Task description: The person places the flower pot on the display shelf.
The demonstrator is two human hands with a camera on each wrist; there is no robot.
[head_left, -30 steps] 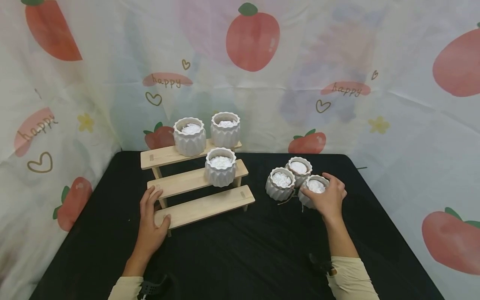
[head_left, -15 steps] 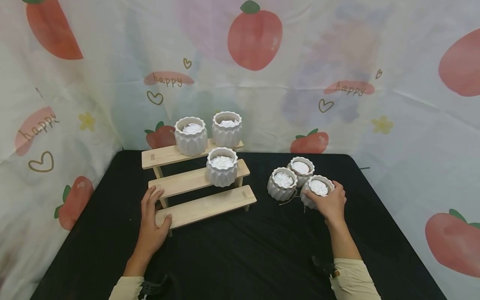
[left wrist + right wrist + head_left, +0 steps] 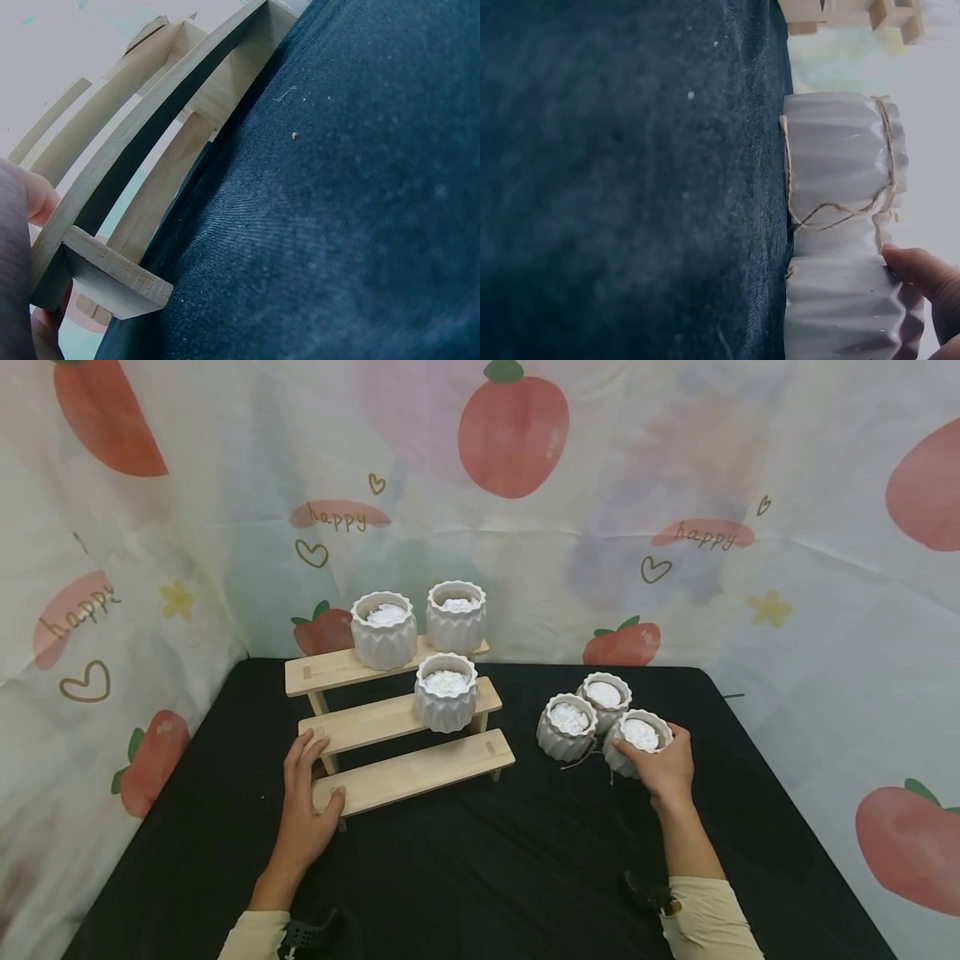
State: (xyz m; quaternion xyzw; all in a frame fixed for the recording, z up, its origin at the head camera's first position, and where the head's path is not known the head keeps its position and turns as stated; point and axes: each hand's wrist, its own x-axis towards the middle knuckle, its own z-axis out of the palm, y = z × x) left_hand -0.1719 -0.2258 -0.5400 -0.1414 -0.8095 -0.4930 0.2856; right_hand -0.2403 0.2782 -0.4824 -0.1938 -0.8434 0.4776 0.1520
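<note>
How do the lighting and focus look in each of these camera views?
Head view: soft, even light, white fluted ceramic pots reasonably clear; left wrist view: black fabric tablecloth tinted blue, shadowed underside on the pale wooden three-tier stand, printed white fabric backdrop washed out; right wrist view: backdrop overexposed, small glints on the pots, tablecloth blurred toward the left.

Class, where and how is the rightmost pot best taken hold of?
The rightmost pot is probably best gripped by its ridged wall just below the wavy rim, coming from the near right: it stands upright, with one pot close at its left and another pot behind.
</note>
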